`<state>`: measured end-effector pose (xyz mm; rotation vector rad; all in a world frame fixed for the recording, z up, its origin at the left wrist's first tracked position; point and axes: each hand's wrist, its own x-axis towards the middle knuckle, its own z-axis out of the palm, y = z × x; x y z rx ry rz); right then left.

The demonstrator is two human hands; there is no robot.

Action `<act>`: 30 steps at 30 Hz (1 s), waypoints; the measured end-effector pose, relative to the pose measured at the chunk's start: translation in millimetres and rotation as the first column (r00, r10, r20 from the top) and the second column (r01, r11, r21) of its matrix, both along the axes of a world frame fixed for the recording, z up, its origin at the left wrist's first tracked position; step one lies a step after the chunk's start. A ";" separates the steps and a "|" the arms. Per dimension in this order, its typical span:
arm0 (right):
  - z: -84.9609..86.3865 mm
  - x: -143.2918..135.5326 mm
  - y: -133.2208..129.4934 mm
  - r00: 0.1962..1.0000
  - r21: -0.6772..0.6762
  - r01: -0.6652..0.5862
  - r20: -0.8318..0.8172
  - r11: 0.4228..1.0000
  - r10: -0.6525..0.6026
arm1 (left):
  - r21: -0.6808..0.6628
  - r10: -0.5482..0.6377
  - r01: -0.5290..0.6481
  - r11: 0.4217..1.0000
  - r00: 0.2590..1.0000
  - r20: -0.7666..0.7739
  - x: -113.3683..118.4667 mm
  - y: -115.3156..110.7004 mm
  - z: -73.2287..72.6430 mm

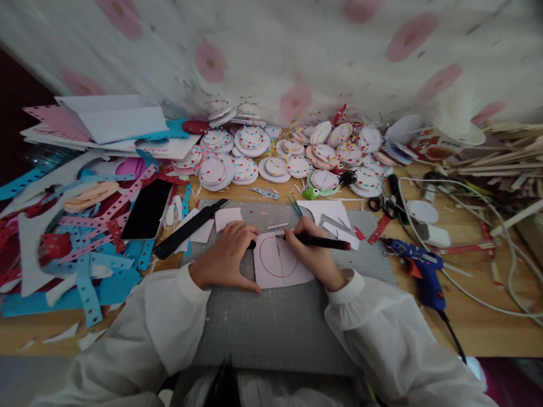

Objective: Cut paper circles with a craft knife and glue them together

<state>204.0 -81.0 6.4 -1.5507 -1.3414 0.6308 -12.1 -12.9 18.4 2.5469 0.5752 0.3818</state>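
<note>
A pale square of paper (271, 278) with a red circle drawn on it lies on the grey cutting mat (263, 333). A dark line runs down through the circle. My right hand (316, 254) grips a black marker (331, 243), its tip by the upper part of the circle. My left hand (224, 255) rests at the paper's left side, thumb stretched along the lower edge. A small black piece (251, 245), which looks like a pen cap, pokes out from under its curled fingers.
Decorated paper discs (216, 171) stand in rows behind the mat. Left are a phone (147, 209), a long black tool (190, 229) and coloured scraps (89, 260). Right are scissors (382, 206), a blue glue gun (418, 268), a white cable (462, 297) and wooden sticks (504, 152).
</note>
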 end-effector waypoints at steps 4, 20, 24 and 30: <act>0.0 1.3 -0.1 1.000 0.005 0.015 0.013 1.000 -0.015 | -0.007 0.001 -0.001 1.000 1.000 0.002 0.1 -0.1 1.0; -0.8 6.2 -2.5 0.998 0.025 0.053 0.030 0.998 -0.054 | -0.018 0.005 -0.005 1.000 1.000 -0.012 -0.4 0.2 0.1; 2.4 6.8 -2.5 0.997 0.009 0.062 0.042 0.998 -0.062 | -0.026 0.011 -0.011 1.000 1.000 -0.015 0.3 0.6 -0.1; 3.5 8.0 -2.3 0.997 0.009 0.061 0.040 0.998 -0.061 | -0.005 -0.001 0.001 1.000 1.000 -0.019 -0.4 1.6 -0.2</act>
